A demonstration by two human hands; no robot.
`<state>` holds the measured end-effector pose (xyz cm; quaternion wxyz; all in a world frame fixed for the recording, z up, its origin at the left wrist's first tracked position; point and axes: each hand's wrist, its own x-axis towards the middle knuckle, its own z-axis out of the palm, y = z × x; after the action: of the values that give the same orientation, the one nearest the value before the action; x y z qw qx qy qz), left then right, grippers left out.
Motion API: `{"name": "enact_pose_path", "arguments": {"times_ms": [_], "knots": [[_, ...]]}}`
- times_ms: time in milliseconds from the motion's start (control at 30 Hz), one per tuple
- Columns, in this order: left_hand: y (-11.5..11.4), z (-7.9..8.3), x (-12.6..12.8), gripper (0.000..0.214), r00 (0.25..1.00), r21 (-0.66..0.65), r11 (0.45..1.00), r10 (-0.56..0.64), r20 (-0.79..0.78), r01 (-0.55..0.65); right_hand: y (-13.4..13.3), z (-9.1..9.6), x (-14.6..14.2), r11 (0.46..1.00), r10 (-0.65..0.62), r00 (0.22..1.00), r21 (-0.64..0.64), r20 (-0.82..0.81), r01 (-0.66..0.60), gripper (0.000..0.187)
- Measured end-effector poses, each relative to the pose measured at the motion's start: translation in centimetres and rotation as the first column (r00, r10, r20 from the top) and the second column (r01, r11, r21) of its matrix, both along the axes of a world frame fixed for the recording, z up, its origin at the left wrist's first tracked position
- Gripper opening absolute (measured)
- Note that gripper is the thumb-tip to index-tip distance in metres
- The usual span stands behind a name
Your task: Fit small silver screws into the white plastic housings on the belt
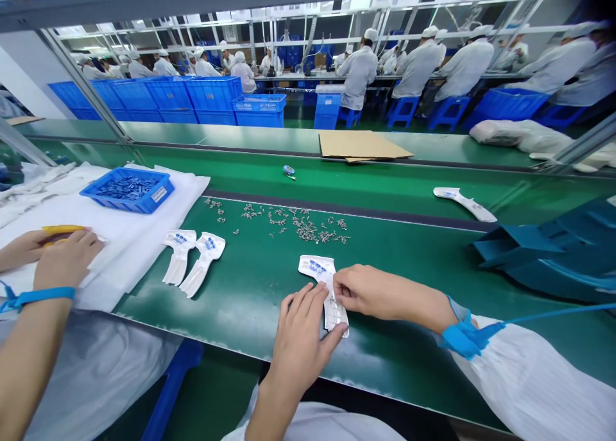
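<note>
A white plastic handle-shaped housing half (320, 267) lies on the green bench in front of me, with blue parts in its upper end. My left hand (301, 338) holds it by its left and lower edges, between fingers and thumb. At its right edge, my right hand (368, 291) has its fingers pinched together over the shell; whatever they hold is hidden. Two similar white housing halves (179, 255) with blue parts lie to the left. Beyond my hands, many small metal pieces (308, 228) are scattered on the bench.
At left, a co-worker's hands (67, 255) hold something yellow over white sheeting, near a blue tray (128, 189) of small blue parts. Another white housing piece (464, 203) and a small blue-and-white item (289, 170) lie on the green conveyor belt (231, 168). Teal bins (553, 248) stand right.
</note>
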<state>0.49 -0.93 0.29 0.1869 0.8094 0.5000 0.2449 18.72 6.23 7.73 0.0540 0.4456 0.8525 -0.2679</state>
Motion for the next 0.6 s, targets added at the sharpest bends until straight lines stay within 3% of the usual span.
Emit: {"name": "enact_pose_path", "arguments": {"times_ms": [100, 167, 300, 433, 600], "knots": [[0.0, 0.1, 0.1, 0.051, 1.0, -0.007, 1.0, 0.006, 0.001, -0.006, 0.0, -0.1, 0.0, 0.999, -0.046, 0.998, -0.028, 0.04, 0.047, 0.004], [0.0, 0.2, 0.1, 0.051, 1.0, -0.014, 1.0, 0.01, 0.004, -0.01, -0.1, -0.3, 0.2, 0.995, -0.089, 0.996, -0.042, 0.031, 0.09, 0.011], [0.2, 0.2, -0.1, 0.051, 1.0, -0.045, 0.999, 0.017, 0.01, -0.017, -0.8, -1.3, 0.9, 0.974, -0.173, 0.965, -0.179, -0.196, 0.138, 0.013], [0.2, -0.3, -0.2, 0.05, 0.998, -0.04, 0.999, 0.029, 0.051, -0.027, -2.4, -3.2, 0.8, 0.88, -0.429, 0.777, -0.407, -0.46, 0.245, 0.022], [0.0, 0.5, -0.3, 0.052, 0.998, -0.033, 0.999, 0.011, 0.059, -0.009, -3.4, -6.0, 0.4, 0.788, -0.612, 0.522, -0.515, -0.594, 0.337, 0.037]]}}
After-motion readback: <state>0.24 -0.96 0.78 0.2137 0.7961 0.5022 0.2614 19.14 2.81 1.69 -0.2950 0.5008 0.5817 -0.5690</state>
